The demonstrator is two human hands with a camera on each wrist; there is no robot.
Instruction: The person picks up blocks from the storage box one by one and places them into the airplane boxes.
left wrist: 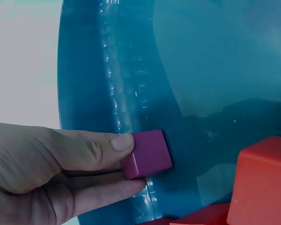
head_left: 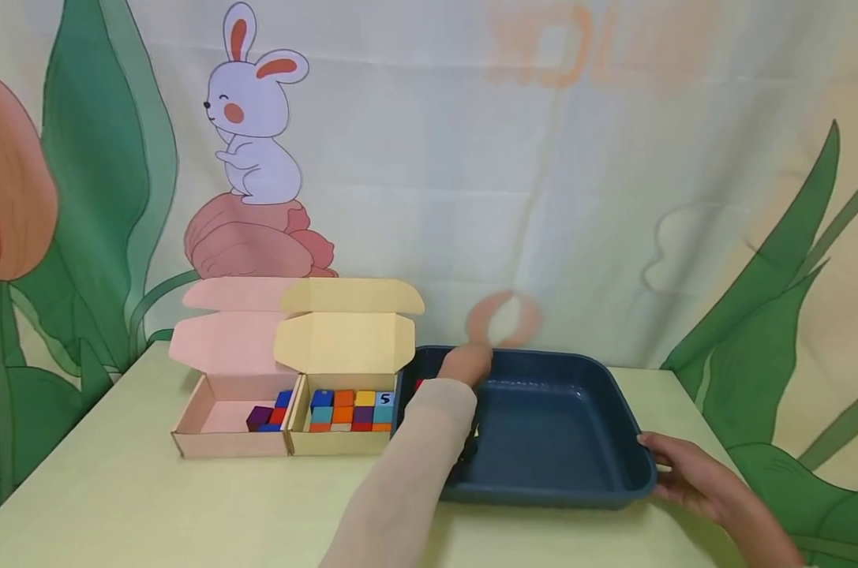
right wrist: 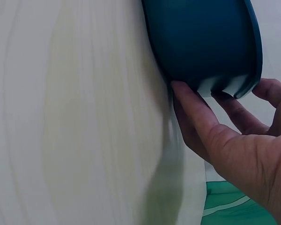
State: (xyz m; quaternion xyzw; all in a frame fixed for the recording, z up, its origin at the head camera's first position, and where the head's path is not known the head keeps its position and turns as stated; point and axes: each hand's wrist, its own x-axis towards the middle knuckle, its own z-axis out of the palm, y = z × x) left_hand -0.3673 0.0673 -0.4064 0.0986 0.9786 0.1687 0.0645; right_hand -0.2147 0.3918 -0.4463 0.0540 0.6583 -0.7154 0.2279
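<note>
My left hand (head_left: pixel 466 363) reaches into a dark blue tray (head_left: pixel 542 495) near its far left part. In the left wrist view, thumb and fingers pinch a purple cube (left wrist: pixel 152 153) close to the tray wall. Red blocks (left wrist: pixel 262 178) lie beside it inside the tray. My forearm and sleeve hide much of the tray's left side in the head view, and the hand covers the cube there. My right hand (head_left: pixel 691 473) holds the tray's right end, with one digit at the rim and other fingers against the outer side and lower edge.
Left of the tray stand two open cardboard boxes side by side. The yellow box (head_left: pixel 339 444) holds rows of coloured number cubes (head_left: pixel 343 398); the pink box (head_left: pixel 215 446) holds several cubes (head_left: pixel 260 418) at its right. A printed curtain (head_left: pixel 414 197) hangs behind the table (head_left: pixel 187 505).
</note>
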